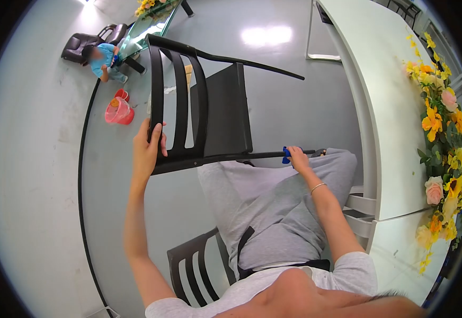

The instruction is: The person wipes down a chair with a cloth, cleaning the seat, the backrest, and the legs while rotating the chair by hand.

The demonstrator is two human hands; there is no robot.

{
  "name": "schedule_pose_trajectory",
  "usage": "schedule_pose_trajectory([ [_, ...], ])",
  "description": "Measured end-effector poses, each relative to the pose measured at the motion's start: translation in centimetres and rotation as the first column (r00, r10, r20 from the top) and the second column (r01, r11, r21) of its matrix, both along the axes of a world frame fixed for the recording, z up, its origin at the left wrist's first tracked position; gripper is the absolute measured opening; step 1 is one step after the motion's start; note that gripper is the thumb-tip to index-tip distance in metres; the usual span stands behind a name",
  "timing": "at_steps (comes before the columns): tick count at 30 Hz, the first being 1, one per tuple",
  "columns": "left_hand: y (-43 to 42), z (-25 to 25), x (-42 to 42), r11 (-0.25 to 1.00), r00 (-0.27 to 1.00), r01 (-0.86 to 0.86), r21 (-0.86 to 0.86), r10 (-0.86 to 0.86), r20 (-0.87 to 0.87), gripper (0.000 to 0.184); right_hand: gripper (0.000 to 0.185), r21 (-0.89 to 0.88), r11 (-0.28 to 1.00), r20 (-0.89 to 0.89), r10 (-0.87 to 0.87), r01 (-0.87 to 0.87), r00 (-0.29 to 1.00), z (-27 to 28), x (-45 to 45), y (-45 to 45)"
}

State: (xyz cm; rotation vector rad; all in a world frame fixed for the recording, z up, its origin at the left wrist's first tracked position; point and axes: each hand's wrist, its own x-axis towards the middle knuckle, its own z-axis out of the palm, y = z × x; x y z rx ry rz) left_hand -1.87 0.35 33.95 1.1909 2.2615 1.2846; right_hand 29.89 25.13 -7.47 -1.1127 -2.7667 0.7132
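Note:
A black slatted chair [221, 106] is tipped over in front of my knees, its backrest toward my left and its legs pointing right. My left hand [154, 142] is closed around the edge of the backrest, thumb on the near face. In my right hand [298, 157] is a piece of blue cloth [286, 155], wrapped against the nearer chair leg [265, 155] close to its end. Only a little of the cloth shows past my fingers. The far leg [273, 69] sticks out free.
A white desk [400, 159] with artificial flowers [443, 132] runs along my right. Another black chair's backrest [196, 262] is beside me. At the far left are red buckets [120, 112], a seated person [104, 61] and a glass table [146, 32].

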Motion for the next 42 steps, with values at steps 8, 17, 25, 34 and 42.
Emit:
schedule_pose_trajectory([
  [8, 0.4, 1.0, 0.9, 1.0, 1.0, 0.007, -0.023, -0.007, -0.013, 0.021, 0.044, -0.05, 0.992, 0.056, -0.113, 0.116, 0.992, -0.2, 0.9, 0.5],
  [17, 1.6, 1.2, 0.5, 0.999, 0.984, -0.021, -0.033, 0.015, -0.176, 0.022, 0.046, -0.068, 0.984, 0.064, -0.162, 0.166, 0.985, 0.6, -1.4, -0.3],
  [25, 3.2, 1.3, 1.1, 1.0, 0.987, 0.008, -0.016, -0.01, -0.16, 0.016, 0.052, 0.069, 0.997, -0.506, 0.065, -0.035, 0.86, 11.2, -7.2, -8.0],
  [34, 1.6, 0.5, 0.8, 0.999, 0.986, 0.011, 0.031, -0.006, -0.167, 0.021, 0.049, 0.143, 0.99, -0.456, 0.052, 0.016, 0.888, 10.8, -7.3, -8.6],
  [42, 0.4, 0.6, 1.2, 1.0, 0.995, -0.027, -0.005, 0.026, -0.092, 0.029, 0.046, 0.116, 0.992, -0.431, 0.0, 0.055, 0.902, 9.7, -6.6, -8.3],
])
